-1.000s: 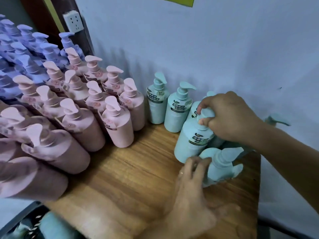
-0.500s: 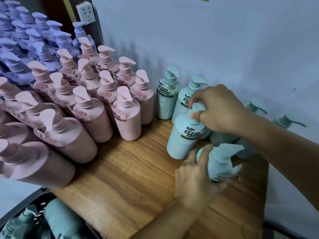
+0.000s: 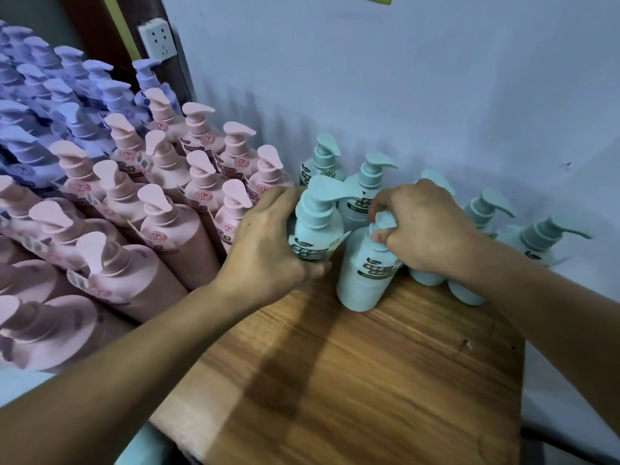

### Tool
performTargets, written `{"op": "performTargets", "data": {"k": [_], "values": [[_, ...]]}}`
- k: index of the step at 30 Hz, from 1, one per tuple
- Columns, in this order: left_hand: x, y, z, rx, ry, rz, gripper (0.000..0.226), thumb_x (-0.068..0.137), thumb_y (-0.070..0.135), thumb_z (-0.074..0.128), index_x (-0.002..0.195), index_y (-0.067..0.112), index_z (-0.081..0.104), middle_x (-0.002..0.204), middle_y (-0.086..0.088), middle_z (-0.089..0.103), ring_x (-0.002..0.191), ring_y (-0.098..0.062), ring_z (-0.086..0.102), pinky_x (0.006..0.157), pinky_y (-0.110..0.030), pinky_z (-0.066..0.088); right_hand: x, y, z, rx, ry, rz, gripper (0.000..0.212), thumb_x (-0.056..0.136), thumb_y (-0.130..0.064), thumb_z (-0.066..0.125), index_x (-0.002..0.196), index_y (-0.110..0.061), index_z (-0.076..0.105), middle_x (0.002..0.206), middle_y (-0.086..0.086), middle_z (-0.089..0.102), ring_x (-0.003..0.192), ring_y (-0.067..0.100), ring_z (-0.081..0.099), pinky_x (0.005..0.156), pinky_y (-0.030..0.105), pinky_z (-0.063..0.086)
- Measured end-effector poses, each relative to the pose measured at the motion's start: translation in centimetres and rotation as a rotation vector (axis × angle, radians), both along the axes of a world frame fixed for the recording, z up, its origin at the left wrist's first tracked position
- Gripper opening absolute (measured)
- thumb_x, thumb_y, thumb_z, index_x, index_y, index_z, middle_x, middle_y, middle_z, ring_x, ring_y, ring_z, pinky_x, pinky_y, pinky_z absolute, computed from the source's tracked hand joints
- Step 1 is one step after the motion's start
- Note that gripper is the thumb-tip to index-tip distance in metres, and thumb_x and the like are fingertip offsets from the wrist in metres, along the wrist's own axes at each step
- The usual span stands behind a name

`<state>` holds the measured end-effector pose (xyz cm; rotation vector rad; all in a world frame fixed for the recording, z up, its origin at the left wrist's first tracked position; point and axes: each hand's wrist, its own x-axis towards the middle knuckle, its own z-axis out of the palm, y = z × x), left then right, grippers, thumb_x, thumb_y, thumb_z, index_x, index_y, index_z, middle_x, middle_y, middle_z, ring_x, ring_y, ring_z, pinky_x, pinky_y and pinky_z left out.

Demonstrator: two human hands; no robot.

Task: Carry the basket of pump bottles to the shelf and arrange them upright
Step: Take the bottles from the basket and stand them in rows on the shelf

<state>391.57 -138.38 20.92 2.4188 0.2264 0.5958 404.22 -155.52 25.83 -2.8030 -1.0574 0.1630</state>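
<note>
The left hand (image 3: pixel 265 250) wraps its fingers round a teal pump bottle (image 3: pixel 317 226), long axis near upright, spout pointing right, between the pink bottles (image 3: pixel 174 236) and a second teal bottle (image 3: pixel 364 280). That one stands upright on the wooden shelf (image 3: pixel 369 380), and the right hand (image 3: pixel 422 226) curls over its pump head.

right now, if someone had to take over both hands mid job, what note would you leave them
Left hand grips a teal pump bottle by its body, beside the pink bottles; its base is hidden.
Right hand grips the pump of a second teal bottle standing on the wooden shelf.
Done: other teal bottles upright along the wall.
Left: set both held bottles into that group. Basket out of view, remaining count unknown.
</note>
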Motion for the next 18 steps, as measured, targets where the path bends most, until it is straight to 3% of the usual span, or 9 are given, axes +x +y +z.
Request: {"op": "performTargets", "data": {"k": [4, 8, 12, 15, 18], "values": [[2.0, -0.3, -1.6, 0.04, 0.027, -0.033, 0.087, 0.045, 0.031, 0.088, 0.125, 0.019, 0.055, 0.11, 0.004, 0.06, 0.099, -0.019, 0.053, 0.079, -0.022, 0.035, -0.1, -0.7, -0.4, 0.048, -0.007, -0.004, 0.019, 0.085, -0.032, 0.076, 0.103, -0.03, 0.069, 0.098, 0.003, 0.068, 0.089, 0.023, 0.057, 0.074, 0.03, 0.039], [3.5, 0.4, -3.5, 0.0, 0.058, -0.04, 0.088, 0.043, 0.029, 0.091, 0.122, 0.021, 0.056, 0.104, 0.008, 0.056, 0.084, -0.007, 0.049, 0.071, -0.016, 0.032, -0.1, -0.9, -0.5, 0.108, -0.015, -0.014, 0.017, 0.086, -0.031, 0.074, 0.102, -0.032, 0.069, 0.091, -0.001, 0.061, 0.083, 0.017, 0.047, 0.073, 0.028, 0.034], [4.4, 0.7, -5.0, 0.0, 0.104, -0.003, 0.086, 0.043, 0.028, 0.093, 0.12, 0.016, 0.059, 0.108, 0.008, 0.047, 0.086, -0.009, 0.049, 0.074, -0.013, 0.032, -0.3, -1.1, -0.6, 0.124, 0.009, -0.02, 0.014, 0.086, -0.028, 0.072, 0.093, -0.036, 0.064, 0.087, -0.002, 0.058, 0.081, 0.018, 0.05, 0.071, 0.027, 0.035], [4.5, 0.8, -5.2, -0.046, 0.101, -0.008, 0.082, 0.047, 0.026, 0.092, 0.121, 0.017, 0.056, 0.105, 0.01, 0.052, 0.091, -0.004, 0.047, 0.073, -0.006, 0.03, -0.5, -1.5, -0.7, 0.117, 0.012, -0.044, 0.014, 0.086, -0.029, 0.07, 0.094, -0.037, 0.062, 0.088, -0.003, 0.059, 0.085, 0.02, 0.053, 0.07, 0.028, 0.035], [4.3, 0.5, -4.2, -0.158, 0.113, -0.043, 0.077, 0.057, 0.045, 0.087, 0.124, 0.031, 0.051, 0.108, 0.021, 0.061, 0.092, 0.008, 0.054, 0.078, 0.003, 0.034, -0.9, -2.1, -1.3, 0.148, 0.004, -0.067, 0.018, 0.087, -0.029, 0.069, 0.103, -0.034, 0.065, 0.073, -0.012, 0.047, 0.079, 0.018, 0.05, 0.068, 0.028, 0.032]]}}
